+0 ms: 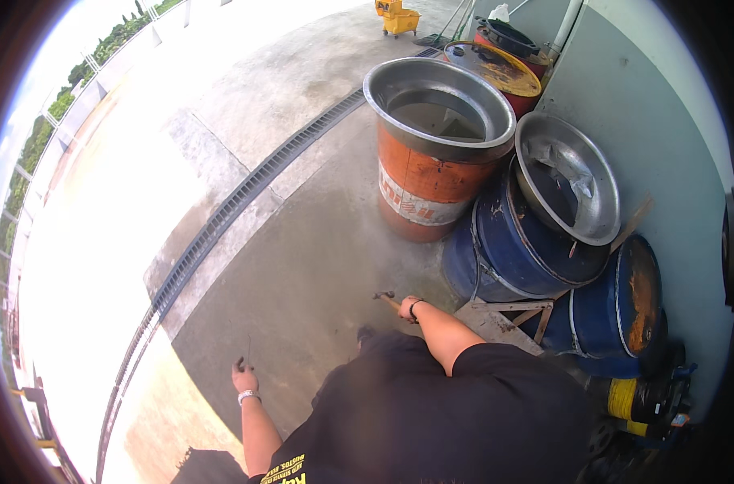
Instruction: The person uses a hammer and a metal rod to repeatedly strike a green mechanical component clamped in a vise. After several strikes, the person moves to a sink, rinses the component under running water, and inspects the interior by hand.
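My right hand (409,309), with a dark band at the wrist, is closed around the wooden handle of a hammer (385,297). The hammer's metal head points away to the left, above the grey concrete. Lower and to the left, my left hand (244,377) wears a light watch or bracelet. Its fingers are curled and the tips look dark. A thin dark line stands up from these fingers; what it is, I cannot make out.
An orange drum (419,181) bears a wide metal basin (439,105) of dark liquid. Another metal basin (567,179) leans on a blue drum (504,234) by the wall. A metal frame (512,310) lies nearer. A drain grate (254,194) crosses the floor; a yellow mop bucket (397,18) stands far off.
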Demonstrator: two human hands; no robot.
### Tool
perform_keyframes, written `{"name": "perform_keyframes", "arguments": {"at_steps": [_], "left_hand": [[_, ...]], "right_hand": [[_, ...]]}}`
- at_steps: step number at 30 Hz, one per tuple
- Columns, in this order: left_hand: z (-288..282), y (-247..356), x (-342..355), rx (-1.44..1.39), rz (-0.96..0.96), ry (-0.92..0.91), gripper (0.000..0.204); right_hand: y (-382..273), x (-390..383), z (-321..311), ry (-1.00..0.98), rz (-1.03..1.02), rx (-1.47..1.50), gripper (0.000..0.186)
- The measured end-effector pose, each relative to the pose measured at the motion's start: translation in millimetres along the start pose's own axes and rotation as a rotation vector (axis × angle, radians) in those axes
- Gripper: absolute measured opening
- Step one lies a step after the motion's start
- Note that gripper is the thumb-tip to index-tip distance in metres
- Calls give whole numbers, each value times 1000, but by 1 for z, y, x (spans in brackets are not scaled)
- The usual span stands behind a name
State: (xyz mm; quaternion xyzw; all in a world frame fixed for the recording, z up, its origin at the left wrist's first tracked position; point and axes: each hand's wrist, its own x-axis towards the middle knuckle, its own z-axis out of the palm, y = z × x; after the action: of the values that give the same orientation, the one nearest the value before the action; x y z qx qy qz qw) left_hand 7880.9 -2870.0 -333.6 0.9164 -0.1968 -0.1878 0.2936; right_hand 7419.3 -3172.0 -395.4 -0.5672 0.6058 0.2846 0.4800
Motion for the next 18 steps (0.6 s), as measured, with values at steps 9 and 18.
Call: {"name": "perform_keyframes", "arguments": {"at_steps": [9,18], "left_hand": [[126,0,36,490,-692,-621,40],[164,272,519,994,7,-754,39]], "right_hand": [[-190,119,-222,-152,7,-200,35],[-391,246,-479,9,-8,-36,32]]}}
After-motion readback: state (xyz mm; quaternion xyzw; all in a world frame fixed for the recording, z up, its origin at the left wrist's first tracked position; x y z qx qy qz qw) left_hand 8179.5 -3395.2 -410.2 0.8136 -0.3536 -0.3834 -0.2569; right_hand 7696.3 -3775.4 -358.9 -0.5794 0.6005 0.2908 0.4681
